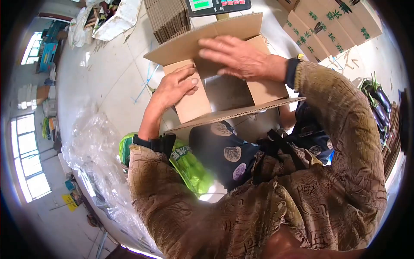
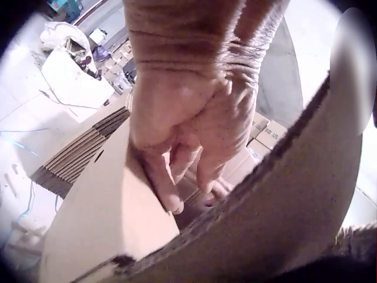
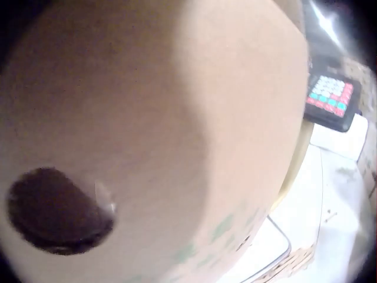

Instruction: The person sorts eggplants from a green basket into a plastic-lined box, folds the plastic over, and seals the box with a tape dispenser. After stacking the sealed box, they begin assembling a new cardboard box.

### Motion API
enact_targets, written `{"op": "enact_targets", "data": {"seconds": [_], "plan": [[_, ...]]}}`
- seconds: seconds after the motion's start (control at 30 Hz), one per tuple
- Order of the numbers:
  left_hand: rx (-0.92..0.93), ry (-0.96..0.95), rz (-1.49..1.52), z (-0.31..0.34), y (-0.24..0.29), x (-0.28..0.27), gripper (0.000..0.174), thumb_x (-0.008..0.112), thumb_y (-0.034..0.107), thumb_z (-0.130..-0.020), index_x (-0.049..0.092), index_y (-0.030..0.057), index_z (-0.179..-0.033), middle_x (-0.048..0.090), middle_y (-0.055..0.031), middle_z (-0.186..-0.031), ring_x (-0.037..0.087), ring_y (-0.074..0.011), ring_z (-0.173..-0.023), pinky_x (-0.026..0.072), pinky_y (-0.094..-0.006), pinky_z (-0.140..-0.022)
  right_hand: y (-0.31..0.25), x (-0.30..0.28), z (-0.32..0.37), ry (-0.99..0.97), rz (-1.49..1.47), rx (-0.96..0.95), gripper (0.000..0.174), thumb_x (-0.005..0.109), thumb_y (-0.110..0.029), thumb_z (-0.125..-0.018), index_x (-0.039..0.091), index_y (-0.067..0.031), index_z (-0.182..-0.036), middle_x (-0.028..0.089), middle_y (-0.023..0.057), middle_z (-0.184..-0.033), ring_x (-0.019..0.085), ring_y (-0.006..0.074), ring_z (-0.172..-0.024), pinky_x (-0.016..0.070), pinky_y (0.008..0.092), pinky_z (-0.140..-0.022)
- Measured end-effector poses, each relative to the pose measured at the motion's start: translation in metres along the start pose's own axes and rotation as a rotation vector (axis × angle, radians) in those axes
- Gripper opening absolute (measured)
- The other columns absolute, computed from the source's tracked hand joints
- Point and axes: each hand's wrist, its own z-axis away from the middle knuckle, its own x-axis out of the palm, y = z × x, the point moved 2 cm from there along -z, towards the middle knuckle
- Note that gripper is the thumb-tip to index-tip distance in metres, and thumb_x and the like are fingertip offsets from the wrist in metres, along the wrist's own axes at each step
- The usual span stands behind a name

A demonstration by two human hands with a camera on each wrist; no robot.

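A cardboard carton (image 1: 189,103) stands before the person, its left and right flaps folded inward and its long far and near flaps standing up. The left hand (image 1: 174,87) rests on the left flap, and in the left wrist view its loosely bent fingers (image 2: 168,191) reach past the flap's inner edge over the dark opening. Across the opening, the right hand (image 1: 239,58) lies over the right flap by the far flap (image 1: 177,49), its fingers extended and pointing left. Only cardboard with a round hole (image 3: 59,211) fills most of the right wrist view; that hand is hidden there.
A stack of flat cartons (image 1: 166,19) and a scale with a keypad (image 1: 220,5) stand beyond the carton. Printed cartons (image 1: 332,26) are at the far right, with eggplants (image 1: 379,101) below them. Clear plastic sheeting (image 1: 92,146) and a green bag (image 1: 189,166) lie left.
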Motion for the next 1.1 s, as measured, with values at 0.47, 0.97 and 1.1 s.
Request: {"op": "enact_targets", "data": {"seconds": [0.47, 0.97, 1.1], "plan": [[0.141, 0.644, 0.452, 0.076, 0.02, 0.035, 0.067, 0.046, 0.033, -0.1, 0.024, -0.0082, -0.148, 0.037, -0.0261, -0.149, 0.038, -0.0318, -0.139, 0.0303, -0.0394, -0.113, -0.003, 0.033, -0.004, -0.28, -0.159, -0.152, 0.059, 0.065, -0.025, -0.088, 0.044, -0.0152, -0.142, 0.038, 0.0055, -0.151, 0.049, 0.0285, -0.118, 0.0463, 0.0416, -0.093], [0.14, 0.833, -0.435, 0.014, -0.059, 0.042, 0.046, 0.042, 0.02, -0.102, 0.037, 0.0015, -0.144, 0.061, -0.0225, -0.125, 0.062, -0.0343, -0.112, 0.0465, -0.0376, -0.095, -0.003, -0.046, 0.036, -0.2, 0.135, 0.206, 0.059, 0.066, -0.035, -0.089, 0.046, -0.0088, -0.137, 0.051, 0.0128, -0.138, 0.05, 0.0281, -0.127, 0.0444, 0.0407, -0.096], [-0.221, 0.717, 0.31, 0.035, -0.046, 0.047, 0.046, 0.042, 0.022, -0.103, 0.038, 0.0021, -0.144, 0.059, -0.0174, -0.13, 0.06, -0.0291, -0.115, 0.047, -0.0354, -0.094, -0.002, -0.027, 0.058, -0.285, 0.094, 0.288, 0.061, 0.042, -0.057, -0.098, 0.041, -0.0182, -0.145, 0.036, 0.0117, -0.152, 0.035, 0.0286, -0.14, 0.0327, 0.0477, -0.106]]}}
